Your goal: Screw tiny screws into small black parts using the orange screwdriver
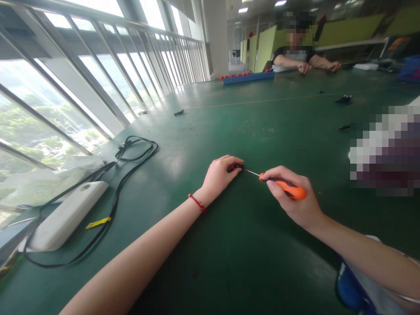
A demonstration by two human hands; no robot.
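Near the middle of the green table (210,245), my left hand (223,173) is closed around a small black part (241,166), whose end shows past the fingertips. Its exact kind is too small to make out. My right hand (295,197) grips a screwdriver (297,191) by its orange and black handle. The thin metal shaft points left, and its tip meets the end of the black part. A red string bracelet (197,203) circles my left wrist.
At left lie a white power strip (70,214) and a looped black cable (114,205), beside a metal railing. Small black pieces (343,99) are scattered farther back. A blue rail with red knobs (249,78) lies at the far edge, near a seated person (295,57).
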